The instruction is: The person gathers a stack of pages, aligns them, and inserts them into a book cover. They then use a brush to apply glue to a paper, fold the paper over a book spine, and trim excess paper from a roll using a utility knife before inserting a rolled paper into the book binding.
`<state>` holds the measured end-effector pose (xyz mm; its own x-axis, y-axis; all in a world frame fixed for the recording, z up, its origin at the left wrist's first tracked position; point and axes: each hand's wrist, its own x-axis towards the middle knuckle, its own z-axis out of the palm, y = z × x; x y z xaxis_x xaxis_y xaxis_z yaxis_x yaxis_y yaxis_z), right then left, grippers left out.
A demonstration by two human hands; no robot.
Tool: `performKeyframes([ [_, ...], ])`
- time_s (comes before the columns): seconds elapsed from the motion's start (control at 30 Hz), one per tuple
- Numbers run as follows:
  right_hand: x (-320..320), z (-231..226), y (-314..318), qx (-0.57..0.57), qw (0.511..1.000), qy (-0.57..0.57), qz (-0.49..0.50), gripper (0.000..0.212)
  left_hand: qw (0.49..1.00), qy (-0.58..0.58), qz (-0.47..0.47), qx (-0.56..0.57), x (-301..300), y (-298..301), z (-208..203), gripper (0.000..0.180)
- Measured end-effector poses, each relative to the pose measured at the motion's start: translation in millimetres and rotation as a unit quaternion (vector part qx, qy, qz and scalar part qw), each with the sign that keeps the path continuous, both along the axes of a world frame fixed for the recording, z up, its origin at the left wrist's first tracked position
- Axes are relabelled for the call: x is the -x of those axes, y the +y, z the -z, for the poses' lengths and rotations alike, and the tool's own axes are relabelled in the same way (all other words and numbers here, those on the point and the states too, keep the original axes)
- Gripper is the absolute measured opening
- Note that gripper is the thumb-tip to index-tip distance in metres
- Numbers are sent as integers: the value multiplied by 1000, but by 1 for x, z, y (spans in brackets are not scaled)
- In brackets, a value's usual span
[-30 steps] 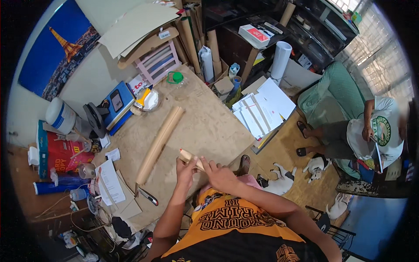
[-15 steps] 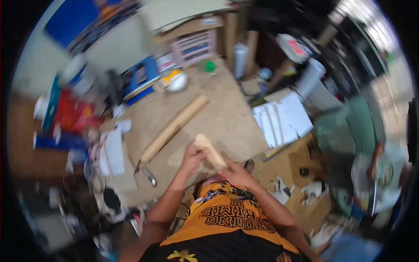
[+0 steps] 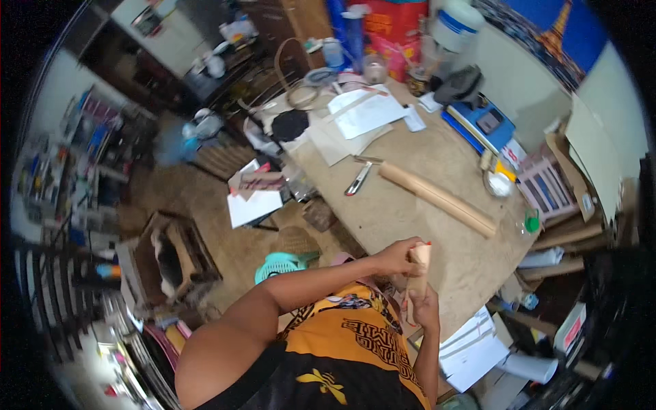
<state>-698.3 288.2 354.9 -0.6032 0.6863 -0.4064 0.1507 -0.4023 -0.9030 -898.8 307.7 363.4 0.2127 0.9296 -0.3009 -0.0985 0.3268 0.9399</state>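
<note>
Both hands are closed on a short tan piece of rolled or folded card [image 3: 418, 277], held upright in front of my shirt at the table's near edge. My left hand [image 3: 398, 258] grips it near its upper end, where red fingernails show. Lower down, my right hand [image 3: 426, 309] has its fingers wrapped round it. Beyond the hands, a long tan roll [image 3: 437, 198] lies slantwise on the table [image 3: 383, 219]. A utility knife [image 3: 358, 179] rests by the roll's left end, with a thin dark strip beside it. Blur hides the exact material of the held piece.
White sheets [image 3: 365, 113] and a black cloth [image 3: 290, 126] cover the table's far left. A blue case [image 3: 484, 126], a clear jar [image 3: 499, 183] and a green-capped bottle [image 3: 531, 222] stand along the wall side. More papers [image 3: 475, 352] lie low at right; a wooden chair [image 3: 171, 256] stands left.
The head view has swung left, so the table and roll now appear further right and turned. Both hands keep hold of the tan piece, which now stands more upright in the picture.
</note>
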Motion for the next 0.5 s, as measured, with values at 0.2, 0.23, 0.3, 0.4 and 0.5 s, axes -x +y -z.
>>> performKeyframes([
  [0.2, 36, 5, 8, 74, 970, 49, -226, 23, 972, 87, -217, 14, 25, -87, 13, 40],
  [0.23, 42, 3, 10, 96, 961, 47, -256, 24, 956, 93, -277, 5, 26, -95, 14, 33],
  [0.3, 49, 5, 6, 117, 947, 40, -295, 25, 945, 106, -308, -35, 28, -111, 14, 34],
  [0.4, 63, 9, 21, 100, 941, -10, -322, 23, 949, 86, -301, 32, 53, -114, -7, 45],
  [0.5, 95, -13, 47, -24, 922, -36, -385, 22, 939, 266, -201, -77, 95, -103, -19, 35],
])
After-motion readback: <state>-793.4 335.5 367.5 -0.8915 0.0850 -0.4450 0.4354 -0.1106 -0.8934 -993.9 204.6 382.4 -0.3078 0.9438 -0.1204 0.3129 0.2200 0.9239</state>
